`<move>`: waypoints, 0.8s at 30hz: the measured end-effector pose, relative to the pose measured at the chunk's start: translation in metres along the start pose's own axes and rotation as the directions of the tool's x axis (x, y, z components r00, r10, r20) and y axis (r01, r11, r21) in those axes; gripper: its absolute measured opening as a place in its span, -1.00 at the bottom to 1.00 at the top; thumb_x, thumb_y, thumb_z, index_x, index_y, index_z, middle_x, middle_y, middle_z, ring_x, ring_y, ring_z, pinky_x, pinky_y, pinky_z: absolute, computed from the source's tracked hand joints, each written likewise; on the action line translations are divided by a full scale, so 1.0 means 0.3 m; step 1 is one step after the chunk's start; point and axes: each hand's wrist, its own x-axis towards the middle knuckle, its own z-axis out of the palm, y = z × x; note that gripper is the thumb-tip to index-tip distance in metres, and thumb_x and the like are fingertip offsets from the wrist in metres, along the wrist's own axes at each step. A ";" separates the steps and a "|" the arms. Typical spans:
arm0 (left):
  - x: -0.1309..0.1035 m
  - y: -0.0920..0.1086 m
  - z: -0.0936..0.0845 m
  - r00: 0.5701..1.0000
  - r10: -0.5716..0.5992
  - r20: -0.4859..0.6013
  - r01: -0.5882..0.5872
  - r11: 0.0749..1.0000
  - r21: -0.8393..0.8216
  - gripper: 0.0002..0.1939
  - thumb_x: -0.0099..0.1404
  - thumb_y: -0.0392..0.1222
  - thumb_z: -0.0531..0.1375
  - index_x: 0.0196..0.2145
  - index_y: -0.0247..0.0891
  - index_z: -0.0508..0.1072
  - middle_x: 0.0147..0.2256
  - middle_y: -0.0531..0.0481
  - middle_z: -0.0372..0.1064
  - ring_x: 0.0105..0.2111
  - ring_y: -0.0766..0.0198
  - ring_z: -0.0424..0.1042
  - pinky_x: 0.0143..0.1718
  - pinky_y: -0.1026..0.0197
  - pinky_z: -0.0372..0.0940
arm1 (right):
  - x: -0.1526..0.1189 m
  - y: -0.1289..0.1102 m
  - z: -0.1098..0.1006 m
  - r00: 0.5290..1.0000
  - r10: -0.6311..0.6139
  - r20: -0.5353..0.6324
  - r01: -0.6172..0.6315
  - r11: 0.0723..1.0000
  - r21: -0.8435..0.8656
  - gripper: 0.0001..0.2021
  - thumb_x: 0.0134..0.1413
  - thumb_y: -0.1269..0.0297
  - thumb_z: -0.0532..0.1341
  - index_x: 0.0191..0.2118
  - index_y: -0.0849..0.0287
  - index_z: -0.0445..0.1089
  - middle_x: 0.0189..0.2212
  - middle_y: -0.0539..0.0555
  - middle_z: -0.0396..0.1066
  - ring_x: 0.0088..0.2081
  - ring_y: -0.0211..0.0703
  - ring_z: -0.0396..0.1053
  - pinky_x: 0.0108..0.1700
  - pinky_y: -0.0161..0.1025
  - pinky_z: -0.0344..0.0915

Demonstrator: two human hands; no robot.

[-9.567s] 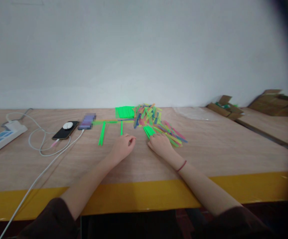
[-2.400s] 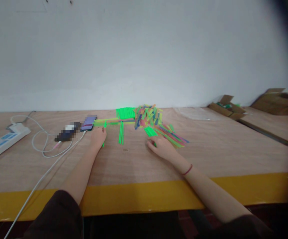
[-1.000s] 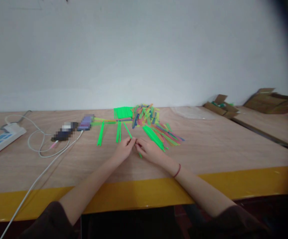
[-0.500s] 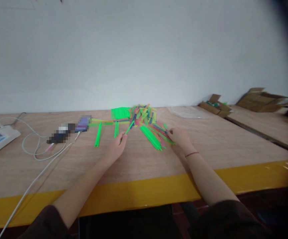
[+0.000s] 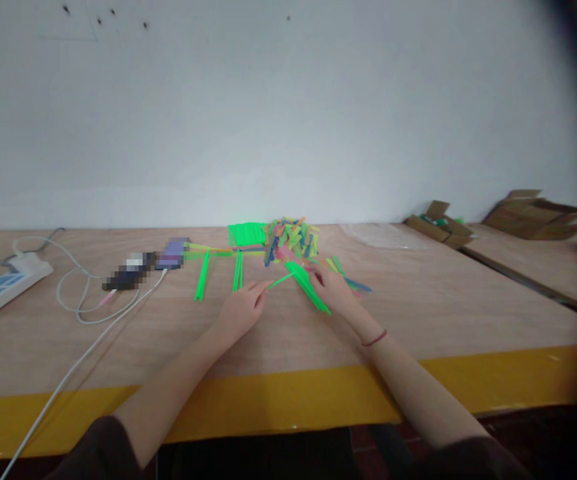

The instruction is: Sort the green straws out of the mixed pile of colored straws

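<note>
Pinched in my left hand (image 5: 241, 310) is a thin bright green stick (image 5: 282, 280) that points to the right. My right hand (image 5: 336, 290) has its fingers closed near the stick's far end; what they hold, if anything, is too small to make out. Under and beside the right fingers lies a slanted bundle of green sticks (image 5: 313, 295). Coloured flat strips (image 5: 358, 285) stick out on the table past the right hand, partly covered by it. Behind both hands rises a heap of short multicoloured strips (image 5: 293, 239).
A row of green pieces (image 5: 247, 234) lies left of the heap. Two groups of green sticks, one on the left (image 5: 202, 277), lie nearer. Further left are a phone (image 5: 173, 254), a blurred dark device (image 5: 129, 272), white cables and a power strip (image 5: 13, 287). Cardboard boxes (image 5: 441, 223) stand right.
My right hand has moved left from the loose coloured strips to the green stick's end. The stick in my left hand has tilted flatter, toward the right. The view has shifted slightly.
</note>
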 end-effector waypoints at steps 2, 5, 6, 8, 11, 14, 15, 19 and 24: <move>-0.001 0.004 0.001 1.000 -0.004 0.010 0.004 1.000 0.021 -0.60 0.41 -0.22 -0.05 0.13 -0.14 0.38 -0.03 -0.09 0.45 -0.04 0.16 0.43 0.04 0.10 0.29 | -0.013 -0.032 0.017 0.994 -0.106 -0.006 0.106 0.992 0.063 -0.69 0.26 0.34 -0.03 -0.12 0.24 0.45 -0.21 0.17 0.52 -0.23 -0.11 0.45 -0.16 -0.26 0.26; -0.003 0.006 0.002 0.999 -0.018 0.027 0.016 0.998 0.064 -0.59 0.41 -0.22 -0.05 0.14 -0.13 0.37 -0.09 -0.09 0.46 -0.06 0.17 0.43 0.03 0.11 0.30 | -0.029 -0.055 0.032 0.988 -0.156 -0.009 0.156 0.984 0.085 -0.68 0.27 0.32 -0.02 -0.12 0.23 0.47 -0.20 0.16 0.53 -0.25 -0.11 0.46 -0.18 -0.26 0.27; -0.004 0.007 0.002 0.999 -0.024 0.028 0.022 0.996 0.081 -0.59 0.42 -0.22 -0.05 0.14 -0.13 0.38 -0.11 -0.10 0.46 -0.07 0.16 0.44 0.01 0.11 0.30 | -0.033 -0.058 0.034 0.987 -0.158 -0.005 0.158 0.984 0.082 -0.68 0.26 0.32 -0.02 -0.12 0.23 0.47 -0.20 0.16 0.53 -0.26 -0.11 0.46 -0.19 -0.26 0.28; -0.005 0.008 0.001 0.999 -0.031 0.028 0.028 0.994 0.107 -0.59 0.43 -0.20 -0.06 0.14 -0.15 0.38 -0.13 -0.12 0.46 -0.11 0.15 0.45 -0.01 0.10 0.31 | -0.038 -0.060 0.037 0.987 -0.160 0.004 0.159 0.985 0.068 -0.68 0.26 0.32 -0.01 -0.10 0.22 0.47 -0.21 0.15 0.54 -0.27 -0.11 0.46 -0.19 -0.26 0.28; -0.007 0.012 0.000 0.999 -0.033 0.033 0.028 0.992 0.123 -0.59 0.43 -0.19 -0.06 0.13 -0.16 0.39 -0.14 -0.13 0.46 -0.12 0.13 0.45 -0.02 0.10 0.31 | -0.043 -0.062 0.040 0.985 -0.171 0.023 0.170 0.985 0.043 -0.68 0.26 0.30 0.00 -0.11 0.21 0.49 -0.24 0.14 0.55 -0.28 -0.11 0.47 -0.20 -0.26 0.29; -0.009 0.017 0.000 0.998 -0.048 0.034 0.043 0.989 0.138 -0.59 0.42 -0.21 -0.06 0.13 -0.17 0.40 -0.13 -0.14 0.47 -0.10 0.11 0.45 -0.02 0.10 0.31 | -0.046 -0.065 0.046 0.985 -0.173 0.028 0.172 0.985 0.027 -0.68 0.26 0.31 0.00 -0.12 0.20 0.49 -0.24 0.14 0.55 -0.27 -0.10 0.47 -0.20 -0.26 0.29; -0.010 0.018 -0.001 0.998 -0.053 0.033 0.048 0.989 0.142 -0.59 0.42 -0.21 -0.06 0.13 -0.18 0.40 -0.13 -0.14 0.47 -0.10 0.11 0.45 -0.02 0.10 0.31 | -0.047 -0.066 0.048 0.985 -0.168 0.024 0.168 0.985 0.026 -0.68 0.26 0.31 0.00 -0.11 0.19 0.49 -0.23 0.14 0.55 -0.26 -0.10 0.47 -0.19 -0.26 0.29; -0.011 0.025 -0.004 0.997 -0.061 0.036 0.055 0.986 0.157 -0.59 0.41 -0.22 -0.06 0.12 -0.17 0.40 -0.13 -0.15 0.48 -0.14 0.12 0.47 -0.06 0.11 0.32 | -0.050 -0.070 0.052 0.986 -0.168 0.019 0.167 0.986 0.013 -0.66 0.27 0.30 -0.02 -0.08 0.18 0.48 -0.22 0.14 0.55 -0.26 -0.09 0.47 -0.18 -0.25 0.29; -0.017 0.041 -0.022 0.997 -0.064 0.051 0.050 0.969 0.244 -0.57 0.41 -0.24 -0.07 0.15 -0.16 0.38 -0.15 -0.15 0.48 -0.21 0.12 0.49 -0.16 0.15 0.35 | -0.061 -0.084 0.027 0.976 -0.212 0.049 0.216 0.970 -0.111 -0.66 0.28 0.29 -0.03 -0.04 0.20 0.46 -0.22 0.17 0.54 -0.28 -0.07 0.47 -0.22 -0.24 0.27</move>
